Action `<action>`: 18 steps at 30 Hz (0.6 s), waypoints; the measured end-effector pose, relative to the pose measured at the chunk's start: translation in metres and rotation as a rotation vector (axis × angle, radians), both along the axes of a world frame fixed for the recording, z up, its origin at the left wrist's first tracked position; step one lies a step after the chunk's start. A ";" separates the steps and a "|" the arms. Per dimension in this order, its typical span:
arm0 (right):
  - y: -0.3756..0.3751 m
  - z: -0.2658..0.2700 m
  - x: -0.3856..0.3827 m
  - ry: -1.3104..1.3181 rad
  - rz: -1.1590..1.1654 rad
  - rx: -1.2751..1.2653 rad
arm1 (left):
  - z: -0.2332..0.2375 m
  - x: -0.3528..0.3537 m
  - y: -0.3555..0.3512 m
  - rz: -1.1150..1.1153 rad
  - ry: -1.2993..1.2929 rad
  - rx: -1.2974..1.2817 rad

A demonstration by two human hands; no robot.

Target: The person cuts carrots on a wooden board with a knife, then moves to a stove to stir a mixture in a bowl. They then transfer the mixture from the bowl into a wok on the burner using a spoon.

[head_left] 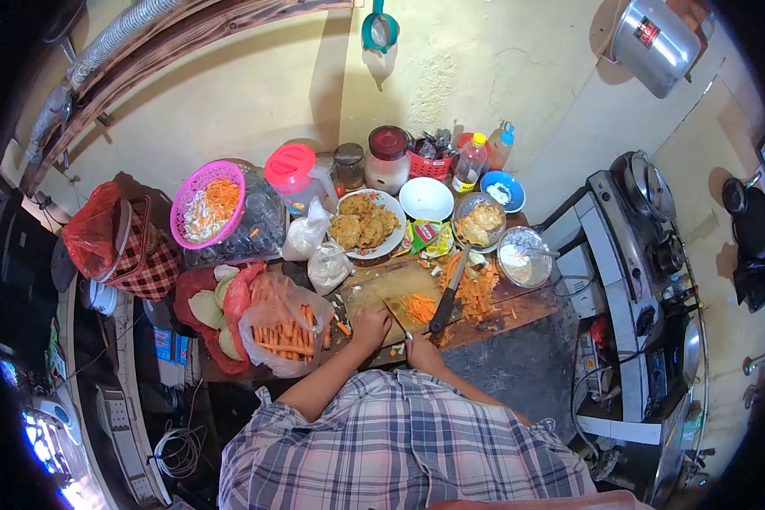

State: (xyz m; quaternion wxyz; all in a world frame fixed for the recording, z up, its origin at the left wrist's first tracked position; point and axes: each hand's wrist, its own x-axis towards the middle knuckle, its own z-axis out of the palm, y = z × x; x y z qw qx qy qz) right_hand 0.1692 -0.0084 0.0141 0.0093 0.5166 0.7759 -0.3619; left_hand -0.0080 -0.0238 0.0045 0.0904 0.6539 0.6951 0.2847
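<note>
My right hand [423, 351] is closed round the handle of a knife, whose blade [397, 316] points away from me over the wooden cutting board [367, 293]. Left of the blade, my left hand [371, 326] rests on the board with its fingers curled; what they press on is hidden. Thin carrot strips [419, 308] are heaped just right of the blade. A second knife with a black handle [442, 314] lies to the right, its blade reaching over orange carrot peelings [478, 293]. Whole carrots [285, 336] fill a clear plastic bag left of my left hand.
Behind the board stand a plate of fritters [365, 223], a white bowl [426, 199] and a glass bowl [524, 257]. A pink basket [178, 208] holds shredded vegetables at the left. A red bag [245, 289] sits beside the carrots. A stove [625, 255] is at the right.
</note>
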 end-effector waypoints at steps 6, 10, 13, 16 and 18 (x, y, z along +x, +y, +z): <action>0.006 0.020 0.016 0.179 -0.099 0.148 | 0.003 0.009 0.013 -0.074 -0.001 0.010; 0.002 0.037 0.035 0.158 -0.298 0.152 | 0.004 0.021 0.031 -0.197 0.001 0.030; 0.001 0.031 0.047 0.076 -0.381 0.118 | 0.006 0.022 0.037 -0.107 -0.072 0.026; 0.000 0.025 0.047 0.021 -0.371 0.116 | 0.009 0.017 0.038 -0.034 -0.157 -0.068; 0.000 0.018 0.044 0.005 -0.354 0.114 | 0.011 0.020 0.039 -0.098 -0.126 -0.002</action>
